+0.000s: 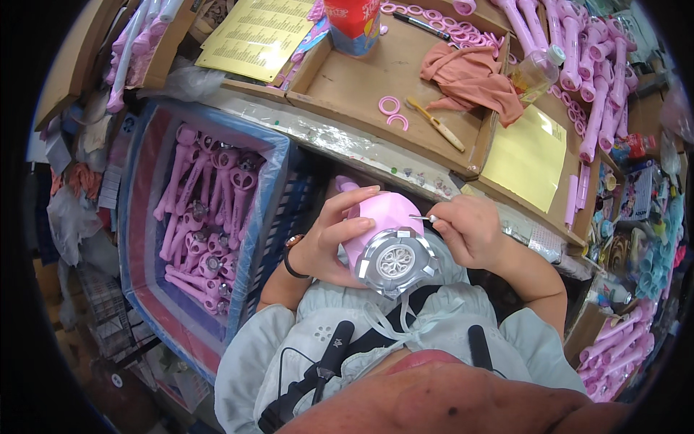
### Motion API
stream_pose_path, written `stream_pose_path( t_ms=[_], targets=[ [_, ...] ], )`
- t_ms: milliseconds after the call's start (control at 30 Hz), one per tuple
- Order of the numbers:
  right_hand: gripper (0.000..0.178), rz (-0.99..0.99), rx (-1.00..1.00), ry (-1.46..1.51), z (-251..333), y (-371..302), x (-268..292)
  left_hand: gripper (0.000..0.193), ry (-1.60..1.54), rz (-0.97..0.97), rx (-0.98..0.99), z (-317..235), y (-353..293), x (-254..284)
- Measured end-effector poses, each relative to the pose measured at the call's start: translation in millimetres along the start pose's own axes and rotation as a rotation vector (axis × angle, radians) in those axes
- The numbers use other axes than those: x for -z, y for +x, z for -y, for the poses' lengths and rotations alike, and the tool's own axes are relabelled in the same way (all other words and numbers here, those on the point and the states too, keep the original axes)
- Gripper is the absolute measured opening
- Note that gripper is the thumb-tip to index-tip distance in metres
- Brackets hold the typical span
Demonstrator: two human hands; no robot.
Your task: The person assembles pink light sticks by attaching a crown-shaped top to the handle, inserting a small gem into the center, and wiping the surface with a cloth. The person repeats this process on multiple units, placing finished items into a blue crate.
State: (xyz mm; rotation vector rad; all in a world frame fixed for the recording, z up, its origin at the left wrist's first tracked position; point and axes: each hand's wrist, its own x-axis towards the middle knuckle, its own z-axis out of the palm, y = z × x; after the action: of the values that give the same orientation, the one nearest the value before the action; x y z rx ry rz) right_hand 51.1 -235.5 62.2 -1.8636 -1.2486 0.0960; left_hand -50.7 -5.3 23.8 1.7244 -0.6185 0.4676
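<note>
Pink wand (387, 211) aslant, handle (346, 184) away-left, silver end (397, 262) nearer

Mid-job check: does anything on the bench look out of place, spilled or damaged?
Only untidiness: the orange-pink cloth lies crumpled over the right wall of the cardboard tray, and two pink rings sit apart from the ring pile. No spill shows, nor damage on the pink piece in the left hand.
</note>
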Motion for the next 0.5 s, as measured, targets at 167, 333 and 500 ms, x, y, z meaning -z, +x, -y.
stream_pose_path(
  t_ms=[167, 333, 500],
  targets=[
    [0.017, -0.008, -0.261, 0.523, 1.6, 2.3, 1.7, 0.09, -0.007, 0.07, 0.002, 3.7, 3.5, 1.2],
    [0.028, 0.206, -0.936, 1.256, 6.8, -5.8, 22.4, 0.099, -0.03, 0.107, 0.01, 32.9, -12.6, -2.1],
    [0.03, -0.098, -0.936, 1.331, 3.2, -3.4, 10.5, 0.072, -0.634, -0.01, 0.676, 93.9, -20.7, -10.3]
  ],
)
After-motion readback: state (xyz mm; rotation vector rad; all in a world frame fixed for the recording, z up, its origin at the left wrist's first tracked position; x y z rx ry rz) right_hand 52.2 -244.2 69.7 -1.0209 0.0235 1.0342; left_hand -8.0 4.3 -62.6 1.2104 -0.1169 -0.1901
